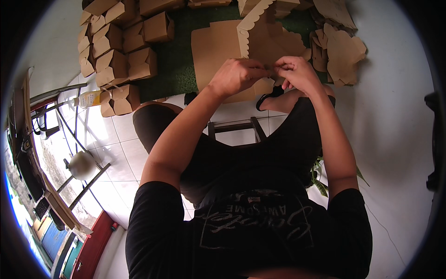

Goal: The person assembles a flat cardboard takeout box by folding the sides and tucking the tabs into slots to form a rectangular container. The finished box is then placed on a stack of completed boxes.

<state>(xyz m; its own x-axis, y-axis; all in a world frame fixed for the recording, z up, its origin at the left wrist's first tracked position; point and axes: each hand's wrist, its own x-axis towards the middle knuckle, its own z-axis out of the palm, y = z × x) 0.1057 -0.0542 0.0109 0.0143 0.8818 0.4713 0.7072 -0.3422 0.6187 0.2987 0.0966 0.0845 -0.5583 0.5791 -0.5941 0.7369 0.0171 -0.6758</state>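
A partly folded brown cardboard box blank (211, 51) lies in front of me, with one scallop-edged side (251, 25) standing up. My left hand (238, 76) is closed, thumb and fingers pinching at the near edge of the blank. Close beside it, my right hand (299, 74) pinches at the same edge, its lower fingers curled. The fingertips almost meet, and they partly hide the cardboard between them. A small flap (265, 87) shows just below the left fingers.
Several folded cardboard boxes (110, 39) are stacked at the left on a green mat (174, 69). Flat cardboard blanks (344, 51) lie in a pile at the right. A bottle with yellow contents (88, 99) is left of the boxes. A dark stool (237, 128) stands between my knees.
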